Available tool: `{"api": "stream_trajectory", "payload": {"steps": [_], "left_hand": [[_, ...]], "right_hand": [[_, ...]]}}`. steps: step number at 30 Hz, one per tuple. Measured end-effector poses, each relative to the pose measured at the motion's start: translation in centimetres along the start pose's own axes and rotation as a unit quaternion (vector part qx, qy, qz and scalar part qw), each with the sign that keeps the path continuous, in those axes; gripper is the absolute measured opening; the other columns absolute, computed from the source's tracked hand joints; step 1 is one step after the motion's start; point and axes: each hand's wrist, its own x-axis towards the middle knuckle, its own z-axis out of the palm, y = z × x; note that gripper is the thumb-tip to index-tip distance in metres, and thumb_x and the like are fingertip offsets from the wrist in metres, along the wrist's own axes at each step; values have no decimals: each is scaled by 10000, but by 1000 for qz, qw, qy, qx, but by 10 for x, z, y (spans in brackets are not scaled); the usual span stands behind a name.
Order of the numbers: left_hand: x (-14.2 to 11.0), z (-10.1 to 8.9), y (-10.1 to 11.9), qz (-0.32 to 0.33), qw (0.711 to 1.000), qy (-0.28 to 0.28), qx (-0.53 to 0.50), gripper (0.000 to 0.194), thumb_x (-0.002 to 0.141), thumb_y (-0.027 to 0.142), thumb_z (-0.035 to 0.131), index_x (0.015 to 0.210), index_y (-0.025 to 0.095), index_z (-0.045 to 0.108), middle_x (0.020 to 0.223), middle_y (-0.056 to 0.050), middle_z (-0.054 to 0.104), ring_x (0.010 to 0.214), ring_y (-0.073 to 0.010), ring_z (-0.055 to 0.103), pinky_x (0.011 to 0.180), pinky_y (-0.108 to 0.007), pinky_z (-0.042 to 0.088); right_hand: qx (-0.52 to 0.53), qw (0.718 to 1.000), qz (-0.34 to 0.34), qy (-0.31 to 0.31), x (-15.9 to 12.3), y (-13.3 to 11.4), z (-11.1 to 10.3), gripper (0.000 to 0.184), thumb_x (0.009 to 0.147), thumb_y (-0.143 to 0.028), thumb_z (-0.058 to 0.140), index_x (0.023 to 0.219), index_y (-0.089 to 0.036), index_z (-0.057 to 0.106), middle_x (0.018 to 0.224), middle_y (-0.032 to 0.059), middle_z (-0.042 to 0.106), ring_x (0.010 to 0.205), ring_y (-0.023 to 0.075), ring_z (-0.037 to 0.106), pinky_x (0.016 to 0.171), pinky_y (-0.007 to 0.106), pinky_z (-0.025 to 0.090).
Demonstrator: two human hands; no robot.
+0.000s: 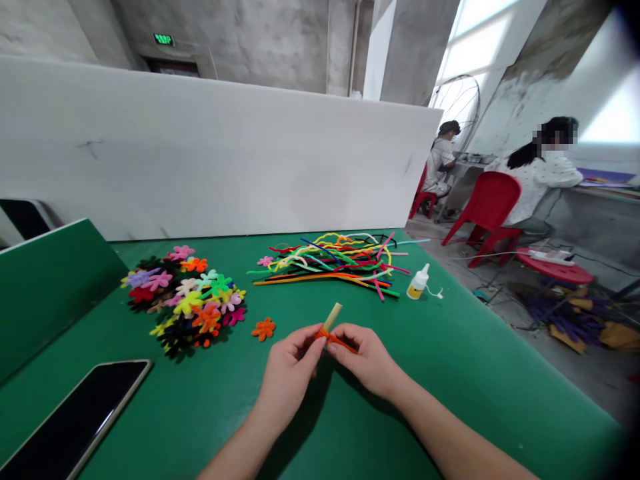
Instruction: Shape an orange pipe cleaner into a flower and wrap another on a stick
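Above the middle of the green table, both hands meet at a pale flat stick [333, 316] with an orange pipe cleaner [345, 344] wound about it. My left hand [293, 370] pinches the stick and the wound part between thumb and fingers. My right hand [365, 357] is closed on the orange pipe cleaner just to the right of the stick. A single orange pipe-cleaner flower [263, 329] lies left of the hands. Beyond them spreads a heap of loose pipe cleaners [335, 261] in many colours. The lower part of the stick is hidden by my fingers.
A pile of colourful pipe-cleaner flowers [193, 303] lies on the left, with a phone [75, 417] nearer me. A small glue bottle [418, 283] stands uncapped at the right. A white partition [225, 160] borders the table [480, 393]. Two people sit at desks beyond, near a red chair [487, 203].
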Motion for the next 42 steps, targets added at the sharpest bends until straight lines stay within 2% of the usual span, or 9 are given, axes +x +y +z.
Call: {"api": "stream_trajectory", "payload": {"steps": [9,15,20,23,25,27,30,36,42], "left_hand": [[0,1,-1,-48,993,-17,-104,233,636,219,658,845,118,657,517,26,568,408,-38,413,395,-147,308],[-1,2,2,-58,992,-20,-109,220,644,210,647,841,112,648,532,24,576,410,-41,422,393,-149,315],[1,0,-2,-7,1000,-10,-22,245,671,224,623,892,119,642,534,34,577,413,-53,422,394,-156,334],[1,-2,-5,44,997,-21,56,249,704,224,581,926,128,641,670,-16,653,503,-96,522,465,-192,412],[1,-3,-7,94,990,-25,101,237,720,210,559,931,139,643,821,-52,679,684,-144,595,621,-235,465],[0,-3,-9,144,979,-33,144,227,733,196,542,933,157,644,903,-59,676,796,-165,603,721,-260,461],[-2,-3,-10,193,960,-46,199,221,751,186,516,935,171,637,893,-51,676,780,-160,610,709,-256,471],[-1,-3,-14,206,939,-22,274,257,772,229,486,984,127,590,841,-77,671,702,-162,615,651,-265,498],[-1,-5,-18,216,924,-19,314,282,784,227,466,1031,137,568,925,-104,666,811,-186,619,729,-303,499]], "right_hand": [[123,992,35,-6,1,3,1,164,711,-290,613,700,-132,571,643,-11,538,582,99,458,576,233,360],[128,991,30,-3,1,2,0,183,700,-303,626,687,-126,579,647,-2,557,582,102,472,582,241,367],[108,994,18,-3,1,-2,-2,168,722,-289,598,798,-139,595,722,12,564,646,121,496,618,249,386],[91,996,0,11,1,-4,-4,176,745,-298,572,839,-150,595,789,28,570,702,135,504,650,255,392],[82,996,-2,26,2,-3,-5,178,751,-313,565,802,-146,600,736,18,557,660,126,491,623,248,388],[101,994,-1,31,2,-2,-5,189,741,-326,577,785,-144,599,691,6,547,625,119,484,604,244,386],[146,989,6,28,2,-1,-4,201,718,-333,603,791,-145,601,691,7,564,643,128,506,626,253,399],[161,987,14,16,2,-2,-3,191,727,-320,598,752,-132,613,673,10,572,630,120,502,620,245,393],[104,994,19,16,2,1,-2,227,762,-344,548,746,-122,593,611,-14,498,542,91,417,520,216,346]]}}
